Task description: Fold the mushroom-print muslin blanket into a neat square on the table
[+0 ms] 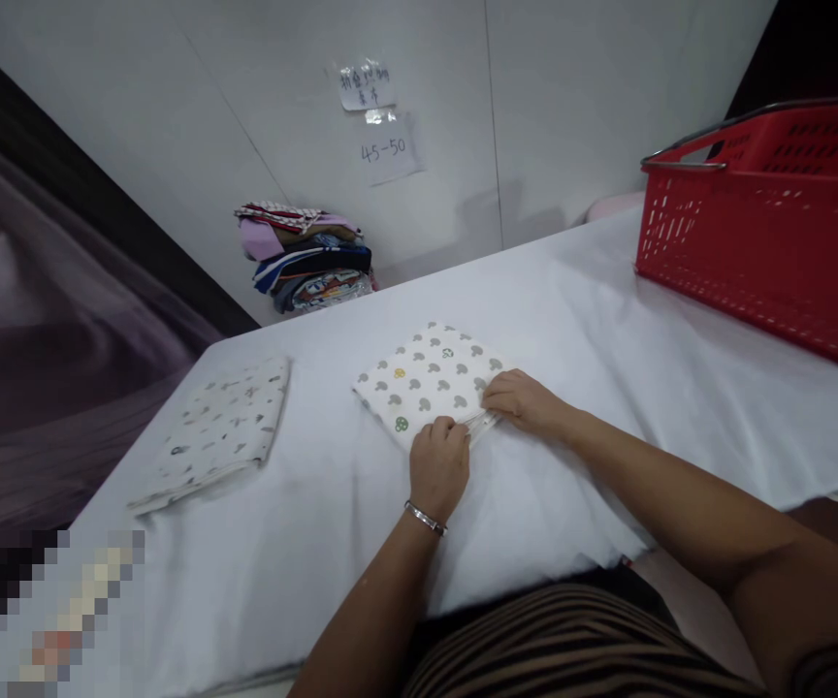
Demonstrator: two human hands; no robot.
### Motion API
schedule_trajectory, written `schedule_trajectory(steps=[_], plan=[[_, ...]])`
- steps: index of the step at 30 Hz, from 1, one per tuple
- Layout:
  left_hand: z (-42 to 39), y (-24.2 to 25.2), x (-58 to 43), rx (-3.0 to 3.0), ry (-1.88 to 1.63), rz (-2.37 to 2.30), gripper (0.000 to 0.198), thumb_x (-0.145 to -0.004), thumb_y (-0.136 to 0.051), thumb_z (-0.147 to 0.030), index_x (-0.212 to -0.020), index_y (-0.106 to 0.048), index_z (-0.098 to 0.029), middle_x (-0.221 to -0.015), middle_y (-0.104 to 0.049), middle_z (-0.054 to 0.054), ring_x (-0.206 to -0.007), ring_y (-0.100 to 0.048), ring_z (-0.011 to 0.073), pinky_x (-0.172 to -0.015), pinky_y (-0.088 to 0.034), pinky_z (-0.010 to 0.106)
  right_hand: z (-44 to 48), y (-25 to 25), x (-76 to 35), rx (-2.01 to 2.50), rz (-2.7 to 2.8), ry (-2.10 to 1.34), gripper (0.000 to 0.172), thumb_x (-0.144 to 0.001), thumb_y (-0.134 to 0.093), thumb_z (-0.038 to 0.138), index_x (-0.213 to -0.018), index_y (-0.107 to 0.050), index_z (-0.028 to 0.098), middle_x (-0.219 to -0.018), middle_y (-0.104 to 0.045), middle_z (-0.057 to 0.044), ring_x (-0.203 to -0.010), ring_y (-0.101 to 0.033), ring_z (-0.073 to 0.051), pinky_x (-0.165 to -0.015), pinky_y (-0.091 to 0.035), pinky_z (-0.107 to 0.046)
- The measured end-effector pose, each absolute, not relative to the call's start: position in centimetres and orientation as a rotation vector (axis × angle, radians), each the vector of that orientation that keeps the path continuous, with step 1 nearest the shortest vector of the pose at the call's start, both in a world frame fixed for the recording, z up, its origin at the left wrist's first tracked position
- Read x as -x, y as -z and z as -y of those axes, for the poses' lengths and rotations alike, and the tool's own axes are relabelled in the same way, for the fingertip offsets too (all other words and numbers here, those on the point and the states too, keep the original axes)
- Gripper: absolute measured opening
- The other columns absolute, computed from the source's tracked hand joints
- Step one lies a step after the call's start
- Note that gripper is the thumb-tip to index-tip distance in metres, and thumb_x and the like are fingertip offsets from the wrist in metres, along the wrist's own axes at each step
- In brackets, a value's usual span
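In front of me on the table lies a folded white cloth [434, 373] printed with grey mushroom-like shapes and a few green and yellow ones. My left hand [439, 467], with a bracelet at its wrist, grips the near corner with curled fingers. At the right corner, my right hand [522, 399] pinches the layered edge. Several fabric layers show between the two hands. The fingertips are partly hidden. Off to the left, a second folded white cloth [226, 422] with small dark prints lies flat, apart from both hands.
A white sheet covers the table [303, 562]. A red plastic basket [760, 252] stands at the right. Beyond the far edge is a stack of folded fabrics [309, 254] by the wall. Handwritten paper notes [390, 147] are taped above it. Purple drapery [48, 320] hangs at the left.
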State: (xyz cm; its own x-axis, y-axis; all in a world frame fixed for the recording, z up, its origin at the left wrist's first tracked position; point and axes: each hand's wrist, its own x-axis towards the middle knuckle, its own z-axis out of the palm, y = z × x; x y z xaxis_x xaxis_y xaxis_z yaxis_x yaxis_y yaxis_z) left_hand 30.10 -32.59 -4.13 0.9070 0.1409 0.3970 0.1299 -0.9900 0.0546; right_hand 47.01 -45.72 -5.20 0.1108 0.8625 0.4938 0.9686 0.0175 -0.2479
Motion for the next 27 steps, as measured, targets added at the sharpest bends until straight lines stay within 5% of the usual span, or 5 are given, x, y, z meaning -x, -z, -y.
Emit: schedule_trajectory(steps=[27], plan=[[32.8,4.2,-29.5,-3.085,-0.696,-0.101,0.011,-0.088,-0.049,-0.018,-0.085,-0.06,-0.02,-0.078,-0.06,0.004,-0.078,-0.054,0.0195,-0.069,-0.04,0.033,44.9,5.2,-44.1,1.658,1.907,0.221,0.022,-0.09,-0.044,0.015,-0.099,-0.064,0.018,-0.101,-0.065,-0.008,-0.097,-0.054,-0.019,-0.085,-0.042,-0.038]])
